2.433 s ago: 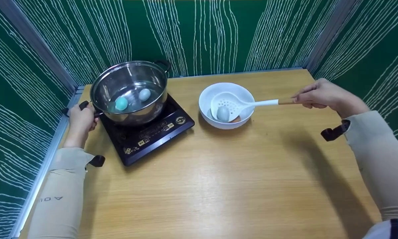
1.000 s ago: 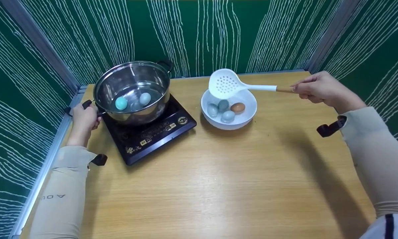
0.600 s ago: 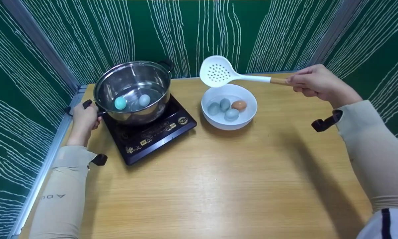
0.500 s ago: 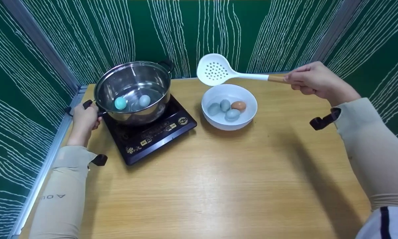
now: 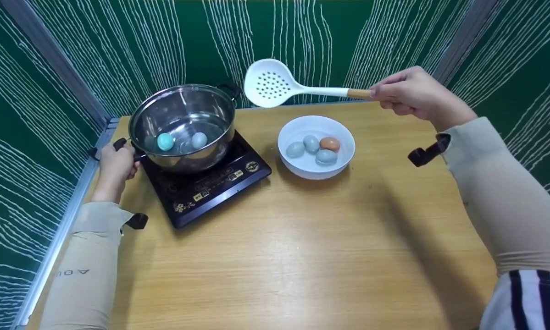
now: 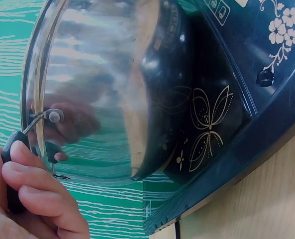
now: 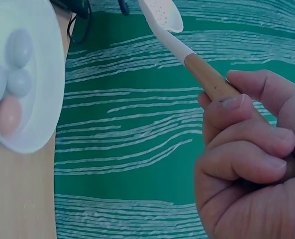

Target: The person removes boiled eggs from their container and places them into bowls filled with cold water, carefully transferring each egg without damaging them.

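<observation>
My left hand (image 5: 114, 164) grips the black side handle (image 6: 14, 144) of a steel pot (image 5: 183, 126). Two eggs lie in clear liquid in the pot, a turquoise egg (image 5: 165, 141) and a pale blue egg (image 5: 199, 140). With my right hand (image 5: 414, 94) I hold a white slotted ladle (image 5: 269, 83) by its wooden handle (image 7: 212, 77). The ladle's bowl carries nothing and hangs in the air between the pot and a white bowl (image 5: 293, 168). Inside that bowl sit several eggs, pale blue ones and one brown egg (image 5: 330, 144).
Under the pot is a black induction cooker (image 5: 215, 195) with gold markings. Both it and the white bowl stand on a wooden table (image 5: 293, 256). Green walls (image 5: 302, 41) with white streaks close off the back and sides. A cable (image 7: 82, 30) shows behind the table in the right wrist view.
An egg has left the ladle and lies in the white bowl with the others. The ladle has since risen and moved left toward the pot. My left hand keeps its place.
</observation>
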`<state>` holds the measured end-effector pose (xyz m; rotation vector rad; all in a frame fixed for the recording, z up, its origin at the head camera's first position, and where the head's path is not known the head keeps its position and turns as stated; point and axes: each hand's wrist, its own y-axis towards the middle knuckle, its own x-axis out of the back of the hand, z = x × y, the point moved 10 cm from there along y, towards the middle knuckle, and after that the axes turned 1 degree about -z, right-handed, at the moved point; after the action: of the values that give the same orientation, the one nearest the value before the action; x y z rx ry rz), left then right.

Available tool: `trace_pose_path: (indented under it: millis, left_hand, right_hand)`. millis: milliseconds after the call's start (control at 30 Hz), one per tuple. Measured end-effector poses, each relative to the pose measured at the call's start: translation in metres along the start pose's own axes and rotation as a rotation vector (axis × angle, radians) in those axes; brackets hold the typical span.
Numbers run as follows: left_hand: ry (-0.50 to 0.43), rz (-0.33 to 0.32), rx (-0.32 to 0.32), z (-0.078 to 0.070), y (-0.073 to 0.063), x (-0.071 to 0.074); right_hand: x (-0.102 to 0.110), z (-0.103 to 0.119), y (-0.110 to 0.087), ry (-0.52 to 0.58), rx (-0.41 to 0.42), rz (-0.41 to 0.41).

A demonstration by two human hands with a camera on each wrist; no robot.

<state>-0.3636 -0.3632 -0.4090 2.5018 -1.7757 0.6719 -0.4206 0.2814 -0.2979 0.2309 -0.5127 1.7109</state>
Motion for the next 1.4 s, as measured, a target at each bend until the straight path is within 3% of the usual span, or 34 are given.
trace_pose_path:
  millis: [433,800,1400]
  left_hand:
    - [-0.022,-0.019,-0.027,-0.001,0.0,0.002]
    - [-0.017,-0.015,-0.011,-0.001,-0.001,0.002]
    - [-0.024,-0.017,-0.02,-0.002,0.001,0.001]
  right_hand:
    - [-0.043,0.045,0.011,-0.013,0.076,0.054]
    - [-0.087,0.076,0.018,-0.094,0.093,0.107]
    - [-0.151,0.095,0.026,-0.112,0.091,0.214]
